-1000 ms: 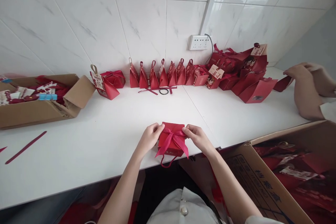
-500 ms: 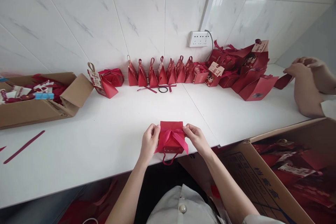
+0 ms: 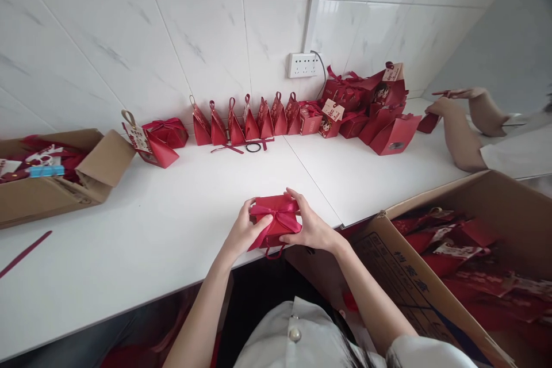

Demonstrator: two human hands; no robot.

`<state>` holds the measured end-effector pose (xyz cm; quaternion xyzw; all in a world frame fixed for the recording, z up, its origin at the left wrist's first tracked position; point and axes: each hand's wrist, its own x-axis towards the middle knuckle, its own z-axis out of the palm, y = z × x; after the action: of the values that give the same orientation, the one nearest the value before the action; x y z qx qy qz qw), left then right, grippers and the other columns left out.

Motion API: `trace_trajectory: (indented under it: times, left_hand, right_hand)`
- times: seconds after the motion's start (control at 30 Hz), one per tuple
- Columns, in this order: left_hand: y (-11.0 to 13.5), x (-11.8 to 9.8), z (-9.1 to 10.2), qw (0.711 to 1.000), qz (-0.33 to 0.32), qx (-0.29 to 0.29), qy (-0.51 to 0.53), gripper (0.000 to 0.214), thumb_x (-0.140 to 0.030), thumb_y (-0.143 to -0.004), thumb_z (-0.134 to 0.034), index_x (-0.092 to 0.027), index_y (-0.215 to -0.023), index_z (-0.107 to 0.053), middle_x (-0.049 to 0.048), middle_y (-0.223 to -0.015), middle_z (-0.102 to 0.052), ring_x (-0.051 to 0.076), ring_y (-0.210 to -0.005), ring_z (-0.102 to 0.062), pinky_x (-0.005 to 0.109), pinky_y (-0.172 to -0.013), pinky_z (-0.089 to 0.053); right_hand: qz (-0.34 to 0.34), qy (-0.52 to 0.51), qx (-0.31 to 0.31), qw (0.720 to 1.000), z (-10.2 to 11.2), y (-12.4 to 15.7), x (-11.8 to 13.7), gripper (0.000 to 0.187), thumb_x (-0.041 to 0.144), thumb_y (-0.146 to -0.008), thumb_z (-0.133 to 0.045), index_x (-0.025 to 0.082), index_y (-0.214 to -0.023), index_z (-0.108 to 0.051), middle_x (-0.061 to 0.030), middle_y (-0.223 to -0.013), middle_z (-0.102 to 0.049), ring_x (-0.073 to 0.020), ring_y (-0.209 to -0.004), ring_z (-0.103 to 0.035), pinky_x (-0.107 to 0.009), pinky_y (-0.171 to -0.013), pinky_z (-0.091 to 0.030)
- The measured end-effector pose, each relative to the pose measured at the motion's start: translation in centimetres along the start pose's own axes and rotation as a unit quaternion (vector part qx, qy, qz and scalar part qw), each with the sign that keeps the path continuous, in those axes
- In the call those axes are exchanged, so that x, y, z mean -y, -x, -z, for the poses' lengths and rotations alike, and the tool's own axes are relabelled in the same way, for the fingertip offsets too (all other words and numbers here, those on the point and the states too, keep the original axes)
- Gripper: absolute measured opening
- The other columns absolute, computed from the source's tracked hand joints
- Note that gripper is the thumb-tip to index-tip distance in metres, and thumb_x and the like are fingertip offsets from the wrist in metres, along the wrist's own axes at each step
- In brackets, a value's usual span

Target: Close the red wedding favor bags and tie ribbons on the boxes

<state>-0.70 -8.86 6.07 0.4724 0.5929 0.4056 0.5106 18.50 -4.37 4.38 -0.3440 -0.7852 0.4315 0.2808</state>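
Note:
Between my hands at the front of the white table is a red gift box (image 3: 276, 204) tied with a shiny pink-red ribbon bow (image 3: 282, 217). A red cord handle (image 3: 274, 253) hangs from its near side, by the table edge. My left hand (image 3: 245, 231) grips the box's left side, thumb on top near the bow. On the opposite side, my right hand (image 3: 311, 224) wraps the box with its fingers at the far right corner and its thumb at the near edge.
Several red triangular boxes (image 3: 236, 129) line the tiled wall, with more red boxes (image 3: 390, 132) heaped to their right. Open cardboard boxes of red packaging stand left (image 3: 47, 201) and right (image 3: 390, 236). Another person's hands (image 3: 446, 104) hold something red at far right.
My hands have shifted from pinching the box's upper corners to grasping its two sides. The view has turned right, and the other person's hands have moved apart.

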Motion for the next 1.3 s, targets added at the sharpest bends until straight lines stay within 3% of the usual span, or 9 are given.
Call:
trace_trajectory:
  times: [0.13,0.27,0.4,0.53,0.6,0.73,0.97,1.13,1.3]
  left_hand:
    - [-0.1,0.5,-0.7,0.999,-0.021,0.045,-0.017,0.062,-0.044,-0.082,-0.057,-0.023,-0.136,-0.035,0.0097,-0.122,-0.056,0.022,-0.106,-0.059,0.035,-0.086,-0.051]
    - [-1.2,-0.4,-2.9,0.991,-0.069,0.072,-0.088,0.051,-0.036,-0.081,-0.055,-0.022,-0.129,-0.043,0.0087,-0.114,-0.057,0.022,-0.109,-0.055,0.035,-0.088,-0.05]
    - [-3.0,-2.0,-9.4,0.961,-0.181,0.112,-0.179,0.034,-0.031,-0.085,-0.049,-0.021,-0.117,-0.051,0.0087,-0.12,-0.054,0.021,-0.114,-0.054,0.039,-0.095,-0.046]
    - [-3.7,-2.5,-17.7,0.864,-0.374,0.19,-0.277,0.035,-0.026,-0.086,-0.05,-0.018,-0.12,-0.053,0.0117,-0.13,-0.05,0.025,-0.13,-0.041,0.044,-0.109,-0.034]
    - [-4.0,-2.0,-20.9,0.806,-0.441,0.227,-0.324,0.043,-0.033,-0.086,-0.055,-0.019,-0.126,-0.05,0.0129,-0.139,-0.044,0.03,-0.138,-0.028,0.052,-0.112,-0.027]
    - [-5.2,0.6,-24.6,0.734,-0.484,0.286,-0.381,0.061,-0.05,-0.078,-0.065,-0.021,-0.128,-0.049,0.0141,-0.141,-0.043,0.039,-0.14,-0.023,0.062,-0.107,-0.028]
    - [-6.8,5.7,-27.1,0.753,-0.576,0.117,-0.296,0.019,-0.022,-0.089,-0.056,-0.021,-0.107,-0.054,0.0095,-0.111,-0.059,0.032,-0.138,-0.03,0.052,-0.106,-0.037]
    - [-6.6,5.6,-27.2,0.747,-0.584,0.118,-0.295,0.02,-0.021,-0.088,-0.057,-0.021,-0.107,-0.052,0.0093,-0.108,-0.057,0.03,-0.14,-0.026,0.051,-0.109,-0.034]
    - [-6.5,5.6,-27.0,0.752,-0.576,0.112,-0.299,0.02,-0.022,-0.088,-0.057,-0.023,-0.107,-0.051,0.0083,-0.109,-0.056,0.03,-0.14,-0.025,0.052,-0.11,-0.033]
  right_hand:
    - [0.016,0.047,-0.068,0.996,0.9,2.3,0.0,0.099,0.028,-0.067,-0.076,0.027,-0.145,-0.015,-0.0151,-0.138,-0.034,-0.0283,-0.117,-0.052,-0.049,-0.1,-0.045]
    - [0.01,0.17,-0.231,0.958,4.3,7.7,0.7,0.092,0.032,-0.069,-0.076,0.027,-0.143,-0.023,-0.0149,-0.139,-0.036,-0.0334,-0.128,-0.042,-0.05,-0.102,-0.043]
    - [-0.011,0.28,-0.43,0.858,9.3,15.5,1.9,0.095,0.042,-0.067,-0.078,0.026,-0.143,-0.023,-0.0153,-0.138,-0.037,-0.0369,-0.127,-0.041,-0.057,-0.099,-0.042]
    - [-0.137,0.342,-0.553,0.747,13.0,22.4,1.9,0.101,0.047,-0.062,-0.08,0.029,-0.144,-0.024,-0.0141,-0.139,-0.035,-0.0365,-0.118,-0.048,-0.055,-0.09,-0.049]
    - [-0.199,0.344,-0.557,0.73,14.3,25.2,1.1,0.098,0.048,-0.064,-0.078,0.029,-0.144,-0.024,-0.0147,-0.137,-0.034,-0.0349,-0.111,-0.051,-0.05,-0.08,-0.055]
    - [-0.254,0.341,-0.473,0.772,16.1,29.7,-1.6,0.094,0.048,-0.066,-0.073,0.022,-0.144,-0.026,-0.018,-0.13,-0.037,-0.0346,-0.105,-0.053,-0.049,-0.078,-0.055]
    - [-0.456,0.208,-0.344,0.794,15.9,33.3,-9.4,0.09,0.041,-0.061,-0.074,0.017,-0.137,-0.033,-0.0135,-0.118,-0.043,-0.0332,-0.113,-0.05,-0.049,-0.099,-0.043]
    - [-0.495,0.129,-0.321,0.797,11.4,33.7,-15.2,0.092,0.04,-0.064,-0.069,0.013,-0.139,-0.023,-0.0191,-0.127,-0.035,-0.0343,-0.115,-0.049,-0.052,-0.103,-0.037]
    - [-0.482,0.089,-0.299,0.819,6.2,35.1,-17.9,0.094,0.03,-0.062,-0.067,0.011,-0.139,-0.018,-0.0226,-0.129,-0.034,-0.0369,-0.125,-0.039,-0.055,-0.106,-0.033]
